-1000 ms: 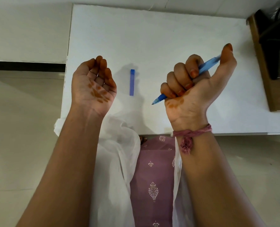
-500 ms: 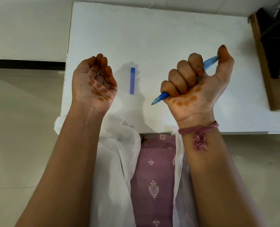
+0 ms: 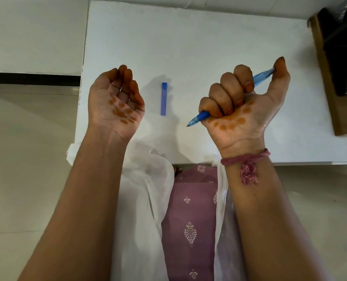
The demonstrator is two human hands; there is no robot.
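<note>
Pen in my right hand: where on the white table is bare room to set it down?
The far half of the white table, from the blue bar to the wooden box at right, is bare. So is the strip between the bar and the right hand gripping the pen. Tight only around the bar.

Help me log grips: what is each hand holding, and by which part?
The right hand grips a blue pen in its fist round the middle of the barrel, thumb at the rear end, tip sticking out. The left hand holds nothing.
</note>
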